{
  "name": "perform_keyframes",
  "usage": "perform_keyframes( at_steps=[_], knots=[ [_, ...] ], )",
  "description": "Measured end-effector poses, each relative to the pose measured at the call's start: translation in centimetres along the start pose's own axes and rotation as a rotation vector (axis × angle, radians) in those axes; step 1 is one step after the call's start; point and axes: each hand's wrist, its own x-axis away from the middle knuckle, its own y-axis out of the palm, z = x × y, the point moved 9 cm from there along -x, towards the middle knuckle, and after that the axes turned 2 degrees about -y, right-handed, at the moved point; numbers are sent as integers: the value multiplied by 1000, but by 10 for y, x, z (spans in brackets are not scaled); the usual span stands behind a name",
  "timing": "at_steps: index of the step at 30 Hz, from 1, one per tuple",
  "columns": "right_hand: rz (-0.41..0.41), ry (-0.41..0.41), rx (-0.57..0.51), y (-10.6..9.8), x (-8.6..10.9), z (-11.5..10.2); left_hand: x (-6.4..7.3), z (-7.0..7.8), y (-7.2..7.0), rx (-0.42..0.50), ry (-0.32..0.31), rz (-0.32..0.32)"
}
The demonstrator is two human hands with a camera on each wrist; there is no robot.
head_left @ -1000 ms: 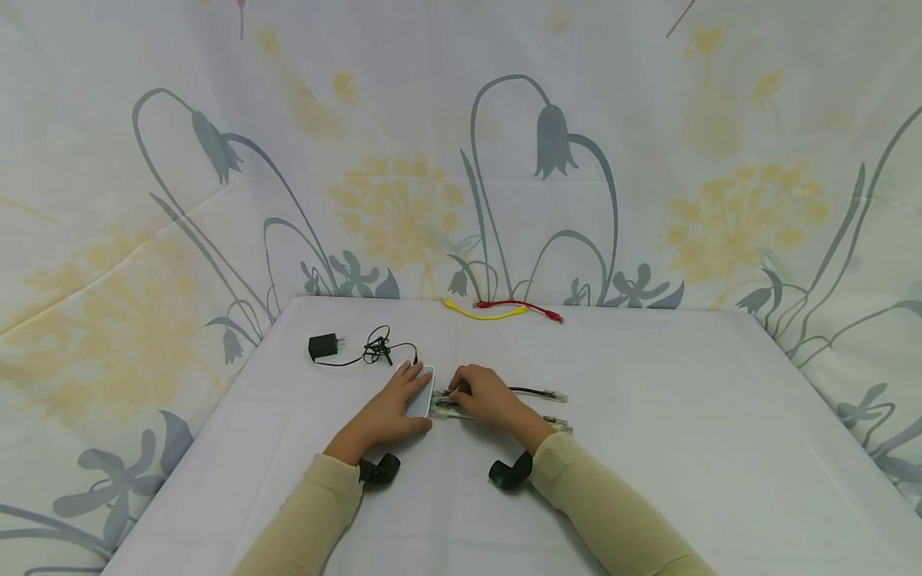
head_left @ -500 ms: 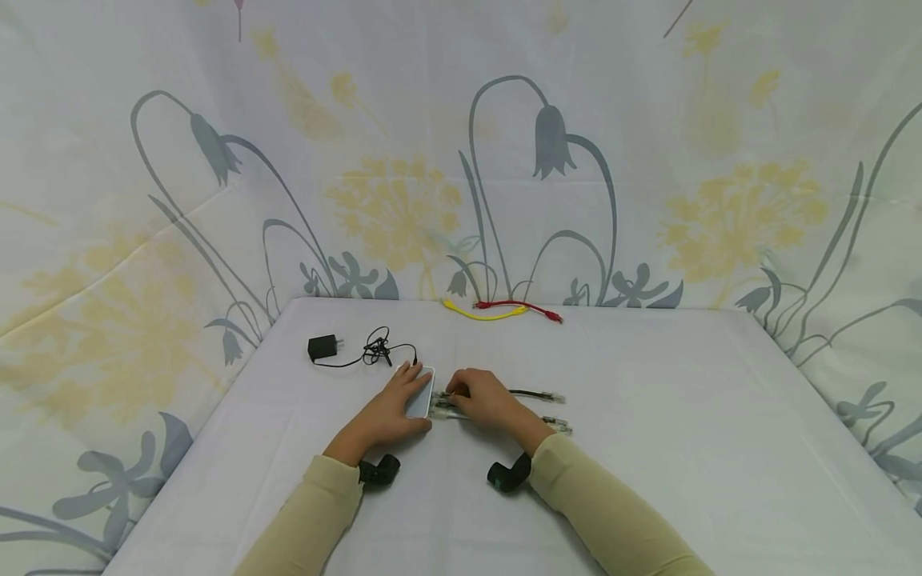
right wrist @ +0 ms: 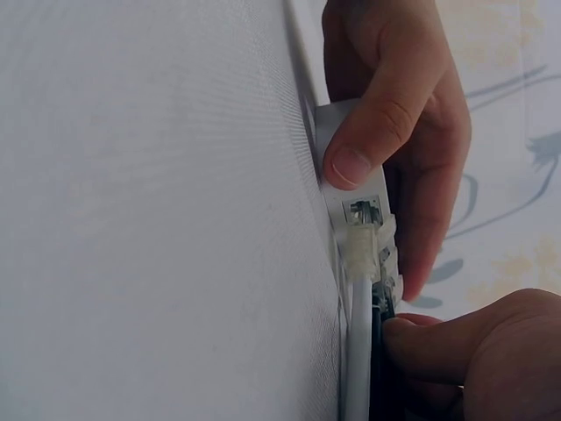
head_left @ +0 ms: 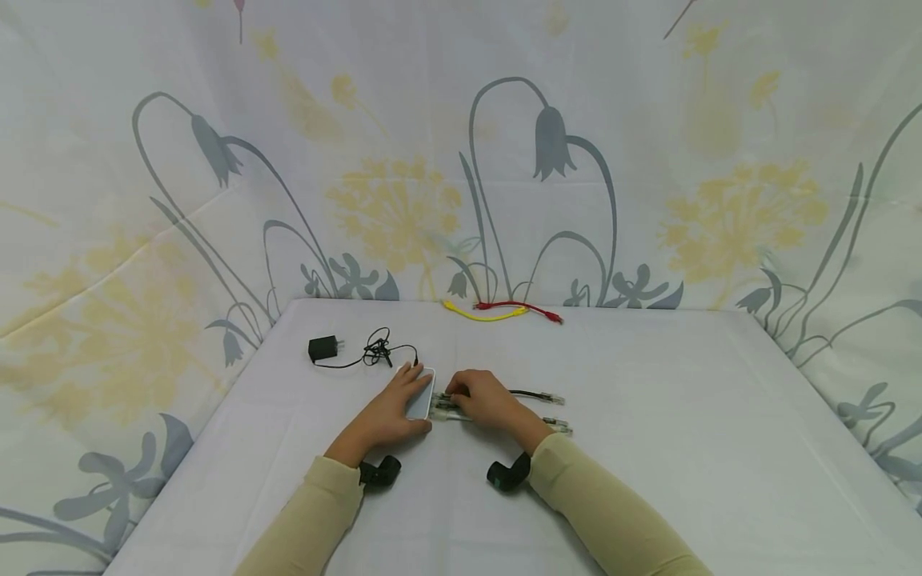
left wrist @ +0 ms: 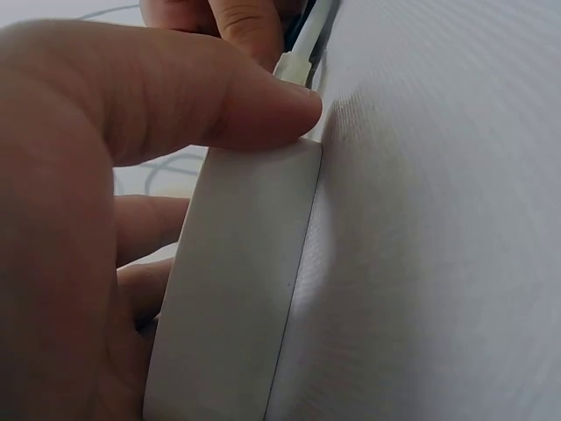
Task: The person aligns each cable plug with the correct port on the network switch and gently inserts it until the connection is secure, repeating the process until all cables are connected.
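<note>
A white network switch (head_left: 419,405) lies on the table under my left hand (head_left: 389,410). The left thumb presses on its near side, while the other fingers spread over the top towards the far side. In the left wrist view its plain white side (left wrist: 237,281) faces the camera. At its right side, my right hand (head_left: 491,400) pinches a black network cable (right wrist: 378,351) close to its plug. A white network cable (right wrist: 358,342) sits with its clear plug (right wrist: 361,250) at a port of the switch. How deep the black cable's plug sits is hidden.
Behind the switch lies a black power adapter (head_left: 322,347) with a tangled lead (head_left: 377,349) running to the switch. A yellow cable (head_left: 483,317) and a red cable (head_left: 529,305) lie at the table's back edge. Loose cable ends (head_left: 555,398) stick out right of the right hand.
My right hand has shifted slightly left towards the switch with the cable in its fingers. The left hand has kept its place on the switch.
</note>
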Motion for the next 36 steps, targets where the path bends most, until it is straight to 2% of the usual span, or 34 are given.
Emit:
perform_keyframes(
  at_steps=[20,36],
  knots=[
    [1,-14,8,2,-4,1,0,3,0,-23,23,16],
    [5,-20,30,2,-5,-5,0,1,-1,-15,10,20]
  ],
)
